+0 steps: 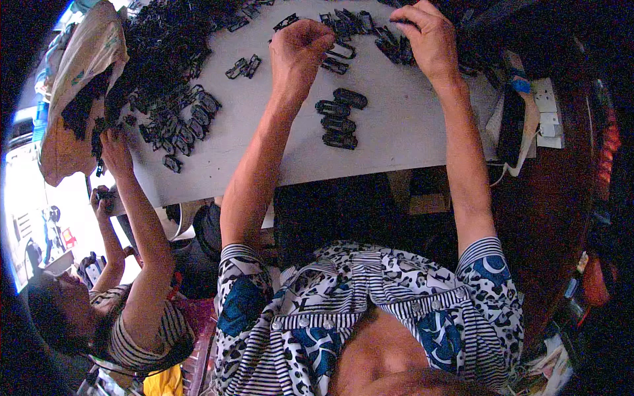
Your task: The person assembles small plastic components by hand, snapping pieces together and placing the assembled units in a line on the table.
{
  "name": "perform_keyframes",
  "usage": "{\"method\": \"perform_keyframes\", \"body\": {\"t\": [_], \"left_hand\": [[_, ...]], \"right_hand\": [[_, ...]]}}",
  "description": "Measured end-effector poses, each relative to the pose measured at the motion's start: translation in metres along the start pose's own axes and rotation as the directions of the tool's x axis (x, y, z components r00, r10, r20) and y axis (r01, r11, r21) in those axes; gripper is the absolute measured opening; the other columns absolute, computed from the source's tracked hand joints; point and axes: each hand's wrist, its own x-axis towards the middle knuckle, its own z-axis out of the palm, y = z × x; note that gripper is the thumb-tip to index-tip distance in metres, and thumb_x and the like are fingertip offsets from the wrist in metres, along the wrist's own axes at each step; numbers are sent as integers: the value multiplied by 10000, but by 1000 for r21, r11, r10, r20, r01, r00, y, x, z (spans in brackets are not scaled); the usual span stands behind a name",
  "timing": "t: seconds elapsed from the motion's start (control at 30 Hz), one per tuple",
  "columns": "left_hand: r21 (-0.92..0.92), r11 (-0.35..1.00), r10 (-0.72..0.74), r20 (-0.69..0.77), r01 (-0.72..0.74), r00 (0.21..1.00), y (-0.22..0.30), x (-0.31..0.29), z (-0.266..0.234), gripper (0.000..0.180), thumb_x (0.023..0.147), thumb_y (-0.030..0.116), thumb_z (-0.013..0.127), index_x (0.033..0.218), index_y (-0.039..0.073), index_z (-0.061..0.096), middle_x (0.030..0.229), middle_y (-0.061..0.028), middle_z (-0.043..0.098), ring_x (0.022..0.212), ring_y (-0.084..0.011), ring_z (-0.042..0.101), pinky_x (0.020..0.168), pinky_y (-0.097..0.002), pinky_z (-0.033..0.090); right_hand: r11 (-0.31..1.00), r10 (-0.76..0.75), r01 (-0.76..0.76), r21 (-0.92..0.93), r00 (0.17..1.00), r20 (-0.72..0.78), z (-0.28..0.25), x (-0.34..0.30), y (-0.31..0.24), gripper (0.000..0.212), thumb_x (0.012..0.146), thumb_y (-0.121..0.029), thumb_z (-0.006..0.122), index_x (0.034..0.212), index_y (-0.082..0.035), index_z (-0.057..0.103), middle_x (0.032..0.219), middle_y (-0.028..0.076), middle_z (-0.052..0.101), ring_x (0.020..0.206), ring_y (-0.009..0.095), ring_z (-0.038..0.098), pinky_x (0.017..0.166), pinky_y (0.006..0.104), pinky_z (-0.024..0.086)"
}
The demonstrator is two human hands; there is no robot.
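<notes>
My left hand [300, 53] is closed in a pinch above the white table, its thumb pressed against the fingers. What it holds, if anything, is hidden; a black plastic frame [285, 22] shows just beyond its knuckles. Farther right, my right hand [432, 43] is also pinched, with a small dark piece [401, 24] between thumb and fingertips. Between the hands lie several black oblong clip-like parts [335, 66], one with a pale middle [341, 49]. Nearer me, a short stack of similar black parts [339, 125] lies side by side on the tabletop.
A large heap of black parts [165, 39] covers the table's far left, with a looser pile [178, 129] before it. At left, a co-worker's hand [115, 155] reaches to a beige sack [79, 99]. A white power strip [548, 112] sits beyond the table's right edge.
</notes>
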Motion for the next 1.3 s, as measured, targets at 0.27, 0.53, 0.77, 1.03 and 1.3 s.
{"method": "perform_keyframes", "body": {"t": [0.27,0.53,0.77,1.03,1.3], "left_hand": [[-48,997,-63,-15,63,998,3,1,2,83,806,35,656,883,5,648,745,-38,621,631,-117,554,567,-257,448],[427,864,249,99,-267,963,6,-6,-10,195,676,13,723,859,60,680,790,-118,635,700,-253,611,636,-340,484],[659,640,236,321,-395,917,4,-20,-16,297,625,68,777,901,56,668,860,-127,605,826,-291,612,699,-383,491],[185,972,110,179,-143,978,27,-10,-11,213,747,57,723,932,10,629,796,-72,647,715,-171,618,639,-291,503],[-315,942,-85,101,113,991,24,-12,-10,89,786,18,683,830,-8,610,761,-57,633,661,-134,612,604,-265,517]], "right_hand": [[984,-74,76,-163,997,14,0,-7,-6,202,822,51,553,1007,26,632,976,177,518,883,322,562,747,384,478],[921,-391,385,67,906,162,38,-12,-13,279,677,-8,665,952,-42,636,903,94,539,911,269,560,789,359,471],[945,-325,317,80,936,132,43,-14,-10,210,725,-55,669,924,-33,606,911,91,566,929,274,567,790,375,467],[878,-83,-187,440,846,527,22,-3,-27,223,878,-112,590,1088,-45,558,876,99,644,771,191,630,684,305,494],[898,-148,85,432,983,114,31,-15,-36,274,849,-97,625,1106,-55,540,937,91,625,810,186,620,723,310,503]]}}
